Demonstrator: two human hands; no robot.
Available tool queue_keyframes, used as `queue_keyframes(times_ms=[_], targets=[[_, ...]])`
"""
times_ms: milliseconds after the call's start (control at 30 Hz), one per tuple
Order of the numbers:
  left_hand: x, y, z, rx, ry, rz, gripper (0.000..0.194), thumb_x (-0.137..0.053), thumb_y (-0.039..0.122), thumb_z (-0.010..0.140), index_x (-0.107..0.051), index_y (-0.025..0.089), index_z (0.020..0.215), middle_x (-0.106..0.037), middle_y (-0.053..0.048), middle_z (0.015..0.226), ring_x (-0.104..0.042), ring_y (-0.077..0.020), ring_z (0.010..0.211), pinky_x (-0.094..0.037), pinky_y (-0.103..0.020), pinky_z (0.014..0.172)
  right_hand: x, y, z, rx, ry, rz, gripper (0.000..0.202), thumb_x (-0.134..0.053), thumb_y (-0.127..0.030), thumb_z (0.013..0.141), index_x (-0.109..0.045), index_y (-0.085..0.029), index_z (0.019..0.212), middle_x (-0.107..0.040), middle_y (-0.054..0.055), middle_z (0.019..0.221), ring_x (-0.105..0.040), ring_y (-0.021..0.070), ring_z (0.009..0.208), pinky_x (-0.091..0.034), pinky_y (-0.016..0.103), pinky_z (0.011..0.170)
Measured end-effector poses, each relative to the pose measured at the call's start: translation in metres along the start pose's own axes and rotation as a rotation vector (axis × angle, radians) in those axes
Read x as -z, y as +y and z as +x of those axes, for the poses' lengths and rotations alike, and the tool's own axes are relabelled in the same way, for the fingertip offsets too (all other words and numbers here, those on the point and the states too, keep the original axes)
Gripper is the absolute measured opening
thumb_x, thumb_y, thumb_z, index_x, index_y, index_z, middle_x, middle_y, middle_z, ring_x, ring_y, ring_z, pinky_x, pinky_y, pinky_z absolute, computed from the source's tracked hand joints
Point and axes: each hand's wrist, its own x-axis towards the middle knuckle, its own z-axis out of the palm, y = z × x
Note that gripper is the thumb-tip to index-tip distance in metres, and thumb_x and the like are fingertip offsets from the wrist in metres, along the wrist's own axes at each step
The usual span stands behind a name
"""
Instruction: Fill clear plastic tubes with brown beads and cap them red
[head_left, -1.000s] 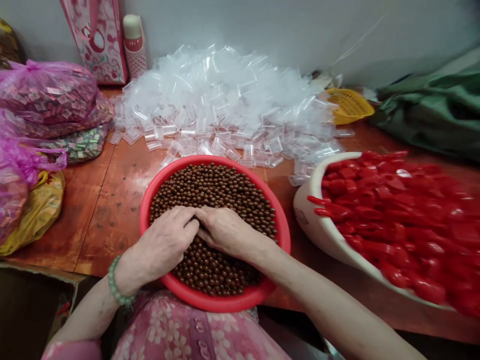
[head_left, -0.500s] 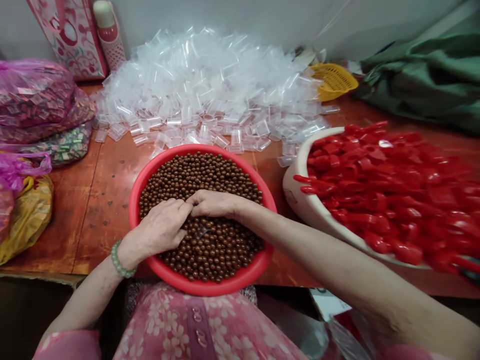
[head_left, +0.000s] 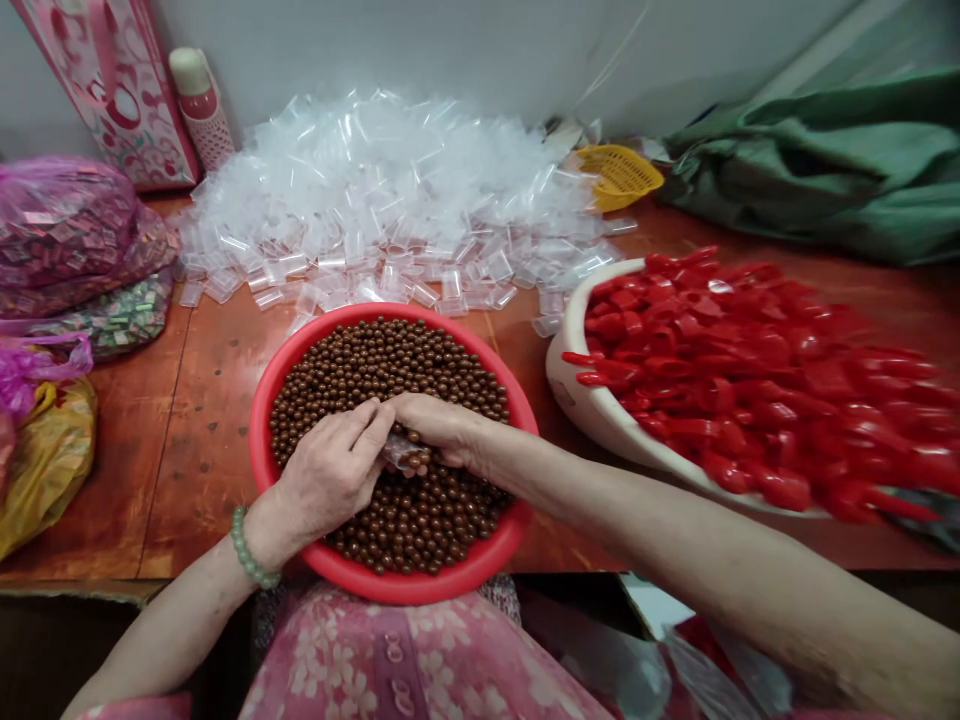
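Observation:
A red basin (head_left: 525, 535) full of small shiny brown balls (head_left: 420, 525) is in front of me. Over its middle, my left hand (head_left: 330, 475) is closed on a small clear plastic case (head_left: 399, 450), partly hidden by the fingers. Against that case, my right hand (head_left: 435, 425) is cupped with several brown balls in its curled fingers. The fingertips of the two hands meet, and the right fingers are mostly hidden.
A heap of clear plastic cases (head_left: 405, 200) lies behind the basin. To the right stands a white tub (head_left: 570, 390) piled with red plastic parts (head_left: 712, 370). Filled plastic bags (head_left: 67, 240), a flask (head_left: 202, 110), a yellow basket (head_left: 619, 175) and green cloth (head_left: 817, 170) surround them.
My hands have lifted slightly out of the balls and turned, so the clear case and the balls at the right palm now show. The whole view has shifted a little.

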Motion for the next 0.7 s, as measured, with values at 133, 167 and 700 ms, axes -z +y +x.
queue_keyframes(times_ms=[133,167,700], targets=[[0.008,-0.002,0.004,0.215,0.100,-0.388,0.031,-0.058,0.018,0.087,-0.068,0.018,0.115,-0.069,-0.011,0.122,-0.066,-0.0233,0.112,-0.052,-0.039,0.100,0.001,-0.002,-0.003,-0.028,-0.030,0.027,0.022,-0.046,-0.029,0.086,-0.056,-0.017,0.071,-0.055,-0.002,0.047,-0.045,0.0083,0.033,-0.035,0.018,0.033],[0.011,-0.002,0.005,0.317,0.118,-0.502,0.027,-0.060,0.022,0.086,-0.071,0.019,0.111,-0.071,-0.010,0.118,-0.067,-0.0227,0.109,-0.053,-0.038,0.099,0.002,-0.003,-0.004,-0.014,-0.025,0.021,0.022,-0.046,-0.031,0.088,-0.054,-0.017,0.072,-0.056,-0.002,0.049,-0.046,0.0081,0.035,-0.035,0.018,0.034],[0.032,0.017,0.007,0.685,0.214,-1.024,0.020,-0.067,0.023,0.082,-0.067,0.014,0.100,-0.073,-0.008,0.098,-0.069,-0.0174,0.091,-0.054,-0.030,0.087,0.072,0.024,-0.087,0.436,0.919,-0.945,0.028,-0.051,-0.039,0.090,-0.069,-0.019,0.098,-0.072,0.017,0.098,-0.067,0.0278,0.092,-0.051,0.043,0.079]])
